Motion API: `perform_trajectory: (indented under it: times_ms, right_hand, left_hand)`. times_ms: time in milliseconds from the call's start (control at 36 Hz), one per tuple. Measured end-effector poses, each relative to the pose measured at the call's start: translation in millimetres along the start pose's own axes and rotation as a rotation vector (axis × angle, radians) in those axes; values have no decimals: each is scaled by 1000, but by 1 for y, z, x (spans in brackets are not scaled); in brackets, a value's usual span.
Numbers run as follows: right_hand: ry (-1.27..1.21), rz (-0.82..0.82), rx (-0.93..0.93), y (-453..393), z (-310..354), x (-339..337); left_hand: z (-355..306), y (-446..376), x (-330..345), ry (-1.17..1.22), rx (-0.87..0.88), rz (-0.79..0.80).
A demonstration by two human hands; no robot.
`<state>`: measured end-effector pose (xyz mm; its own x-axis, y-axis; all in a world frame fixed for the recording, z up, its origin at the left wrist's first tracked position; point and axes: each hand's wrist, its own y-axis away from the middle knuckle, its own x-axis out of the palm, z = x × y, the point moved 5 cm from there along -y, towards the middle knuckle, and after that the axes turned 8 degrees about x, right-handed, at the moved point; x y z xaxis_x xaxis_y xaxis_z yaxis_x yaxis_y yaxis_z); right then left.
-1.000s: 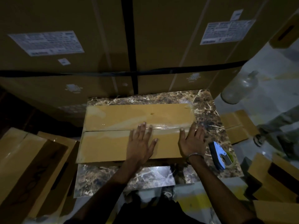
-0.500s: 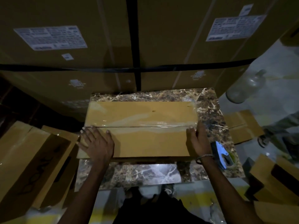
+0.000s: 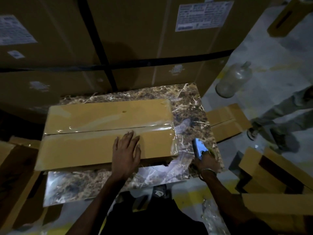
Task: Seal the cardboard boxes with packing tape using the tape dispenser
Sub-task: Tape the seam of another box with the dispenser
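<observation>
Cardboard box (image 3: pixel 105 133) under flat left hand (image 3: pixel 127 150), right hand (image 3: pixel 205 162) gripping tape dispenser (image 3: pixel 199 148) beside it

Box: a flat cardboard box (image 3: pixel 105 133) lies mid-frame on a marble-patterned table (image 3: pixel 191 106), with clear tape glinting along its centre seam.
Left hand: the left hand (image 3: pixel 127 150) lies flat on the near flap, fingers straight, tips at the seam.
Right hand: the right hand (image 3: pixel 205 162) grips the blue tape dispenser (image 3: pixel 199 148) on the table, just right of the box.
Behind: large strapped cartons (image 3: pixel 135 39) fill the upper frame.
Right edge: a glass bottle (image 3: pixel 232 81) and a person's legs (image 3: pixel 279 119).
</observation>
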<state>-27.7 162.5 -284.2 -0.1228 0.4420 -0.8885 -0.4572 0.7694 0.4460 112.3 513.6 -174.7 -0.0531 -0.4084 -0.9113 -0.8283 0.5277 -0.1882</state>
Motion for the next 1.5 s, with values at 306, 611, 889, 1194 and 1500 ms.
perform_trajectory:
  times_ms: [306,611,889,1194,1500]
  right_hand:
    - [-167,121,-53,-19,6,-11]
    - [-1133,399,-110,79,114,-119]
    - [-1164,782,-222,199,278,-58]
    - [-1180,830,-163,302,395,27]
    - [-1120,730,-255,363,436,43]
  left_hand:
    - [7,2,-2,34,11,83]
    - [89,25,-83,-52,-258,-291]
    - [232,86,-120,-67,-689,-129]
    - [254,121,-140,204,-415,80]
    - [322,31,-169,1274,-824,164]
